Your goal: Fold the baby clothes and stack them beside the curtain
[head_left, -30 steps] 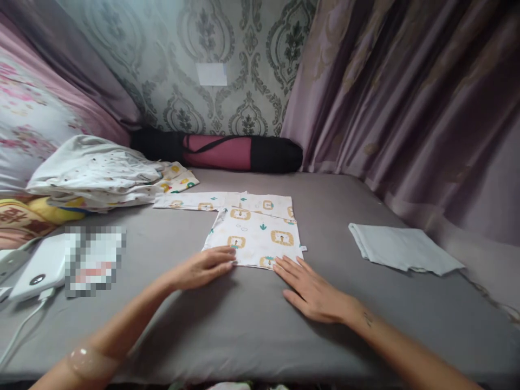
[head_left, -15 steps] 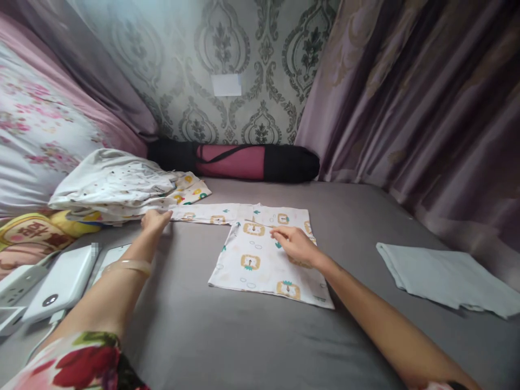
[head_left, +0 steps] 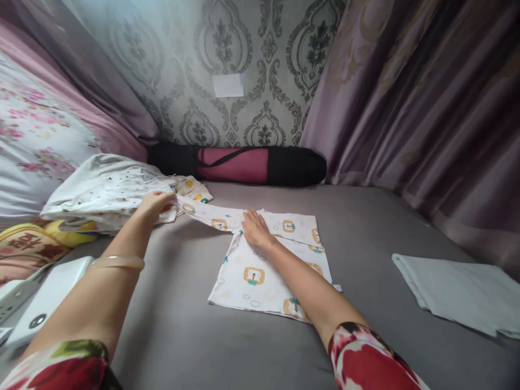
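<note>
A white child's top (head_left: 231,276) with a lion-like print lies on the grey sheet, one side folded over its body and one sleeve stretched out to the left. My left hand (head_left: 158,202) pinches the end of that sleeve and holds it a little above the bed. Flat on the cloth, where the sleeve meets the body, rests my right hand (head_left: 255,227) with its fingers stretched out. Its forearm hides part of the top's right half.
Crumpled light clothes (head_left: 105,184) are piled at the left, beside a white power bank (head_left: 51,298) and a power strip (head_left: 16,295). A folded pale cloth (head_left: 459,290) lies at the right. Along the wall stretches a black and maroon bag (head_left: 239,164).
My left hand has lifted the sleeve end off the bed. My right hand has let go of the cloth it pinched and moved left and flattened at the sleeve's base. The view shifted slightly.
</note>
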Available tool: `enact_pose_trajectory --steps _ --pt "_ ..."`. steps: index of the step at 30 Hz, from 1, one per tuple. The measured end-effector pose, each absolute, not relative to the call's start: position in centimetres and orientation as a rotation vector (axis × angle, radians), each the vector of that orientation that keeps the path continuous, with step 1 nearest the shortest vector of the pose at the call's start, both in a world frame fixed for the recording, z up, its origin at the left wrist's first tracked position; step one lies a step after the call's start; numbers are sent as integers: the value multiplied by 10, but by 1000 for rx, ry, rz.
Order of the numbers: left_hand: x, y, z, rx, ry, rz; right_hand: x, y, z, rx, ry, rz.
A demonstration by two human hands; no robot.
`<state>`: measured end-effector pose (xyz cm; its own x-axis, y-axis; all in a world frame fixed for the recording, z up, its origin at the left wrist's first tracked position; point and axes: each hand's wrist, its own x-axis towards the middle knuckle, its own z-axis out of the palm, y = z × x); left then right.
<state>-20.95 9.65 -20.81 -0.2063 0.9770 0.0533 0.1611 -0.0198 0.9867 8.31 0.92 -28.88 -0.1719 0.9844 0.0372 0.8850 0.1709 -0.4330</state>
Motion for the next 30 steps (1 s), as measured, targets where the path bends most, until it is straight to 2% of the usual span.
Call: enact_pose_trajectory --steps 4,11,17,20,23,30 --pt "-184 110 -174 1026 1492 1279 79 11 -286 -1832 -2151 479" --pt "-129 95 -137 673 1093 1378 73 18 -268 -1988 -2231 503" --pt "-97 83 -124 699 1052 1428 70 31 -253 -2071 -2262 526" --pt "-82 79 -125 787 1107 1477 80 27 -250 -1923 -2201 586" --pt "-59 73 -130 924 1140 1504 100 18 -249 -1770 -1887 613" --pt "14 36 -154 1283 974 1275 161 -10 -250 -1341 -712 1504"
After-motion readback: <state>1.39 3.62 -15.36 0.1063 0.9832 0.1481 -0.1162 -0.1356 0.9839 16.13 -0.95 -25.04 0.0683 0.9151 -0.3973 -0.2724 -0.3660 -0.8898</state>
